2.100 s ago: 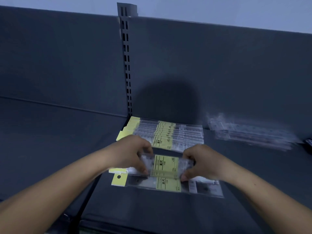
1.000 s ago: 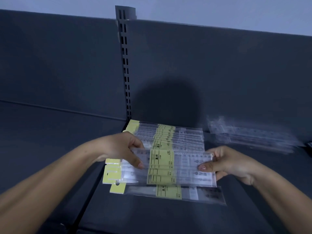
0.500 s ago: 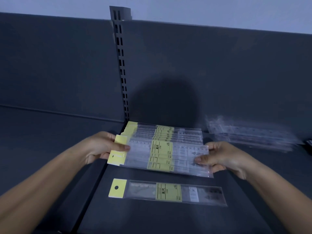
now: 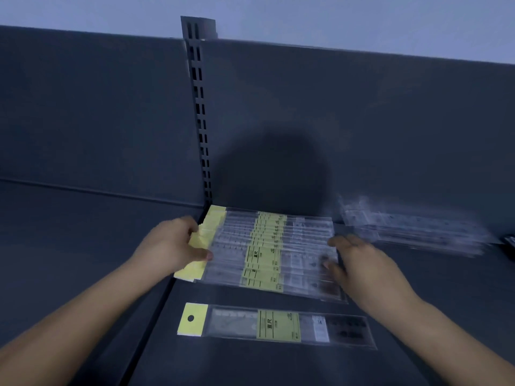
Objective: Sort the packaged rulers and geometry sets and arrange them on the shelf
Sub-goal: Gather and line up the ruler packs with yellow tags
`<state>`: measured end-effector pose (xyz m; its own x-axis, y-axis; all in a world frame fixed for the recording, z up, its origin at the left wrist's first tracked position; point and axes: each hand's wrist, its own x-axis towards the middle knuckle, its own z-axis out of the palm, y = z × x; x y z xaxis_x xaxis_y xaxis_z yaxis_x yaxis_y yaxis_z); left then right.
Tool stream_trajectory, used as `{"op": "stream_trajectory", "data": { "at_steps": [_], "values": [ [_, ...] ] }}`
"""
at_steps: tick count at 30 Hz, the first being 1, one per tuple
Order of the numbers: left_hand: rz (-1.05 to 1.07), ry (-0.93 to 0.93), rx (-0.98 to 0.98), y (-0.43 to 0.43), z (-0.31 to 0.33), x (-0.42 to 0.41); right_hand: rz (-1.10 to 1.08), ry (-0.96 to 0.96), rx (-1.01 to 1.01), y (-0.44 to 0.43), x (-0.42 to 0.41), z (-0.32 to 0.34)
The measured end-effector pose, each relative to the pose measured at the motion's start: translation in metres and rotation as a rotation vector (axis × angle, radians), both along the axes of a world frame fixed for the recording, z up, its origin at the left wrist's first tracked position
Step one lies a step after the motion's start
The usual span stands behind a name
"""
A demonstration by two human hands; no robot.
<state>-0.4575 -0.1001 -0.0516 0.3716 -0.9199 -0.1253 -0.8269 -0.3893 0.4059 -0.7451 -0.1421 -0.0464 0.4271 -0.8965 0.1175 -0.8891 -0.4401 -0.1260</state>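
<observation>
Ruler sorting is looking mostly done. A fanned row of ruler packs [image 4: 267, 246] is lying at frame centre on the shelf [image 4: 250, 366], running back toward the rear panel [image 4: 362, 121]. At the row's left end the left hand [image 4: 172, 246] is pinching the yellow header tabs; the right hand [image 4: 359, 263] is resting fairly straight fingers on the clear right ends (blurred, no finer detail). One single pack [image 4: 276, 324] is lying apart at lower centre, not yet in the row. A blurry clear pile [image 4: 412, 232] is sitting at mid right, probably geometry sets, and it seems to be awaiting arranging. A slotted upright [image 4: 200, 121] is standing behind; nothing appears to be blocking the hands.
</observation>
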Motion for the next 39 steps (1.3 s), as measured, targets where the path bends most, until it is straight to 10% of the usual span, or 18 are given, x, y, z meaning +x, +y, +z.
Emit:
{"op": "stream_trajectory", "data": {
  "at_steps": [2,8,27,39],
  "values": [
    [-0.103,-0.338,-0.086,0.004,0.003,-0.012,0.138,-0.072,0.007,0.009,0.005,-0.006],
    [-0.599,-0.364,0.000,0.001,-0.017,-0.043,0.266,0.155,0.226,-0.002,0.017,-0.033],
    [-0.396,-0.200,0.074,0.009,-0.038,-0.030,0.247,0.037,0.210,-0.011,0.008,-0.039],
    [-0.097,0.365,-0.175,0.008,-0.026,-0.036,0.038,-0.366,0.354,-0.017,0.011,-0.036]
  ]
}}
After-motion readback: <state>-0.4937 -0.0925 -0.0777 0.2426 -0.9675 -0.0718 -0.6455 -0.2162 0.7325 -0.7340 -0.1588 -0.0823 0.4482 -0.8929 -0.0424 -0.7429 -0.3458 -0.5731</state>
